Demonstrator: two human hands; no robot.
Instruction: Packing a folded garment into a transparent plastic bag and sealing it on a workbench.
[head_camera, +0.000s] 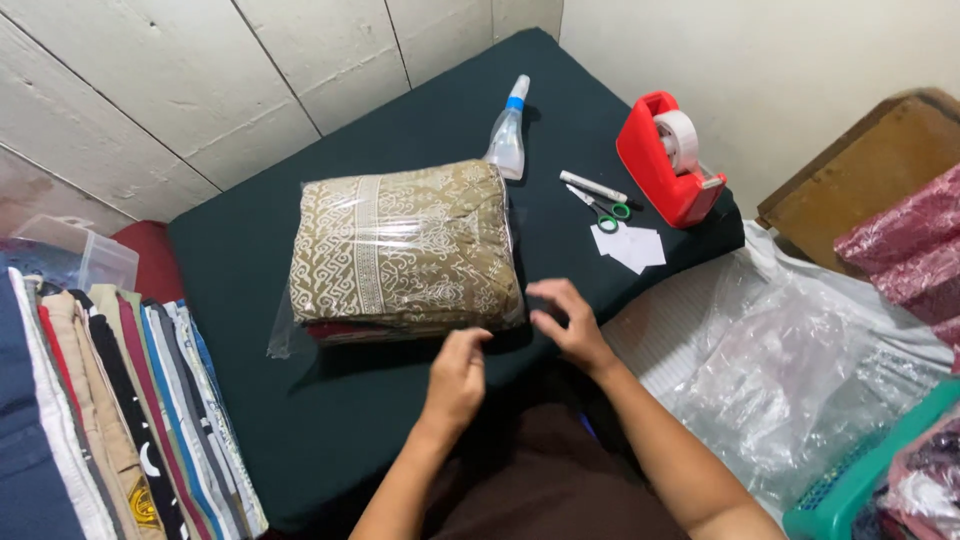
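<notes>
Dark green bench (300, 430), frame centre: bagged folded cloth (405, 250); left hand (455, 380) and right hand (565, 322), fingers loosely curled and empty, are closing its near edge; sealing seemingly follows.

This looks like my packing corner in a small home clothing business. I sit at a low dark green pad (330, 420) against a bare plank wall (180, 80). Folded clothes (120, 400) stand in a row at my left, a bagged fabric bundle (400, 250) lies ahead, and a tape dispenser (668, 160), scissors (600, 210), labels (630, 245) and plastic bags (790, 380) lie around.
</notes>
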